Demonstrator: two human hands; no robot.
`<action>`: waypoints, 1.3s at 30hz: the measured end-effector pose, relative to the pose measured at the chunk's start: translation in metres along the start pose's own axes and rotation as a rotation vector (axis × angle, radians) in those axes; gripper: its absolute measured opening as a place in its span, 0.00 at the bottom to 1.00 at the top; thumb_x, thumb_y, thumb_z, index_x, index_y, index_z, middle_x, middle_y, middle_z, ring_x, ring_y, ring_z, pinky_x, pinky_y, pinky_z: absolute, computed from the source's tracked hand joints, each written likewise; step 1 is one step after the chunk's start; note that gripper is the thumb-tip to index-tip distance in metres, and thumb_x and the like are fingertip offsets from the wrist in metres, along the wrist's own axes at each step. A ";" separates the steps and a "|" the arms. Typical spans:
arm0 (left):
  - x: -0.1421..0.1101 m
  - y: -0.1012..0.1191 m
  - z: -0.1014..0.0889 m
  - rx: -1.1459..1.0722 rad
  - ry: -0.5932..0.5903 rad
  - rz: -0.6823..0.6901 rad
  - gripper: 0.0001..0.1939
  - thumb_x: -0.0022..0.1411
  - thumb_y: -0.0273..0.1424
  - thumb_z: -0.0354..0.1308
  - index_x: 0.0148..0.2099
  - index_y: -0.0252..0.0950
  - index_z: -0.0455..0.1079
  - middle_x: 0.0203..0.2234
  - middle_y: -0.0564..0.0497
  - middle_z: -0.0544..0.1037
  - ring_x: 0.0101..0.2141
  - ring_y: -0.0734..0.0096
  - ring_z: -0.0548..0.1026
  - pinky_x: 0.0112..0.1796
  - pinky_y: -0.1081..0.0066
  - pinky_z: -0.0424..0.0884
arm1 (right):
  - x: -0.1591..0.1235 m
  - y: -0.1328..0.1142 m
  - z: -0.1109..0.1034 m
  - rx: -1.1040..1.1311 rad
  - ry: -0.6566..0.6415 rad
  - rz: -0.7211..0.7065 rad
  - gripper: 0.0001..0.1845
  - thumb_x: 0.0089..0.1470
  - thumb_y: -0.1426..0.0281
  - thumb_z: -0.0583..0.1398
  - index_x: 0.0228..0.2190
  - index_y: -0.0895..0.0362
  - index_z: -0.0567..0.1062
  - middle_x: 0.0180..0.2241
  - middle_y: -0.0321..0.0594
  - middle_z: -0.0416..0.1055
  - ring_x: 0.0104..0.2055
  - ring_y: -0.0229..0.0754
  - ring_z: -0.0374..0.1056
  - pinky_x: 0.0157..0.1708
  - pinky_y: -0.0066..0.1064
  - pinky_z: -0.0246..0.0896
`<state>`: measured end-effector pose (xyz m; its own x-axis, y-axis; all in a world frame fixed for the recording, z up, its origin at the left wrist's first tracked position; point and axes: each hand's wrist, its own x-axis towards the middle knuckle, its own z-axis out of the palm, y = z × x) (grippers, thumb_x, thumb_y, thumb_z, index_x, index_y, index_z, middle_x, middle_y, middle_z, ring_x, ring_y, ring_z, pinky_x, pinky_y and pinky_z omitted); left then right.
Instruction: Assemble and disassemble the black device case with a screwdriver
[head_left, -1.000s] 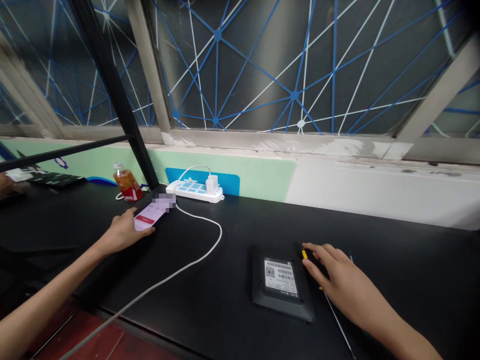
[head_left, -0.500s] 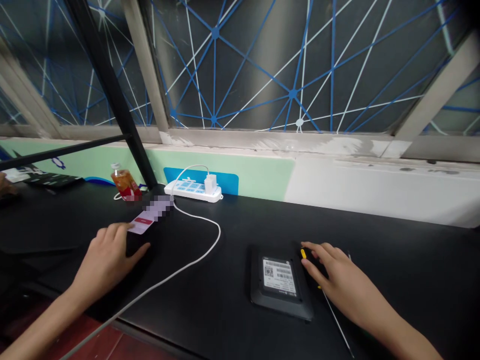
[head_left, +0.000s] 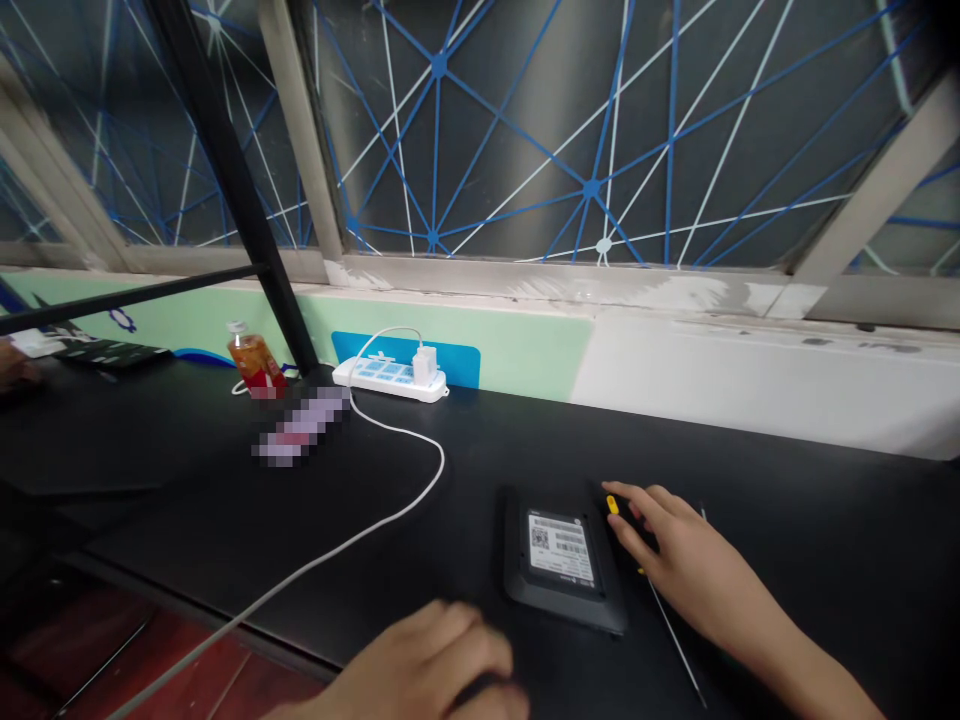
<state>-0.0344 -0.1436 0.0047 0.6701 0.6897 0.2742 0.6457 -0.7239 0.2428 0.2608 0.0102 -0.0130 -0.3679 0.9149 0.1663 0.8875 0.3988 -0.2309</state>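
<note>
My right hand (head_left: 675,550) rests on the black table, thumb and forefinger closed about the yellow end of a slim tool, apparently a screwdriver (head_left: 613,505); most of it is hidden under the hand. Below the palm, a thin metal shaft (head_left: 679,645) with a bit of yellow lies on the table. Just left of these is a flat black device (head_left: 609,612) with a white printed label (head_left: 561,548) facing up. My left hand (head_left: 442,665), slightly blurred, is at the bottom edge, fingers loosely bent, thumb apart, nothing visible in it.
A white cable (head_left: 360,540) runs across the table from a charger in the power strip (head_left: 390,380). A pixelated phone-like thing (head_left: 304,425) and a drink bottle (head_left: 257,365) are at left. Another person's hand (head_left: 16,368) shows at the far left. A windowed wall stands behind.
My left hand has left the phone-like thing and moved right and toward me, near the front edge. My right hand stays almost where it was.
</note>
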 end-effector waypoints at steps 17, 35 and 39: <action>0.095 -0.043 0.012 -0.107 -0.116 -0.183 0.56 0.48 0.55 0.66 0.69 0.31 0.50 0.66 0.31 0.53 0.65 0.40 0.53 0.62 0.44 0.55 | 0.003 -0.007 -0.011 0.249 0.077 0.156 0.21 0.60 0.55 0.53 0.51 0.49 0.69 0.32 0.36 0.70 0.29 0.41 0.68 0.34 0.35 0.65; 0.087 -0.063 0.010 -0.282 -0.090 -0.101 0.53 0.49 0.54 0.67 0.69 0.38 0.49 0.61 0.38 0.60 0.61 0.46 0.58 0.60 0.45 0.60 | 0.009 0.001 -0.021 0.808 0.625 0.311 0.24 0.56 0.54 0.60 0.52 0.49 0.69 0.32 0.33 0.68 0.25 0.32 0.65 0.29 0.29 0.63; 0.085 -0.062 0.011 -0.292 -0.096 -0.116 0.53 0.48 0.54 0.67 0.69 0.40 0.49 0.61 0.40 0.59 0.60 0.45 0.57 0.59 0.44 0.60 | 0.017 0.000 -0.021 0.877 0.746 0.250 0.23 0.56 0.59 0.61 0.52 0.51 0.69 0.35 0.35 0.68 0.26 0.31 0.64 0.28 0.28 0.64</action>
<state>-0.0136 -0.0397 0.0025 0.6387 0.7560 0.1436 0.5970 -0.6045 0.5275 0.2607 0.0244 0.0101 0.3008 0.8270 0.4750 0.3100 0.3862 -0.8687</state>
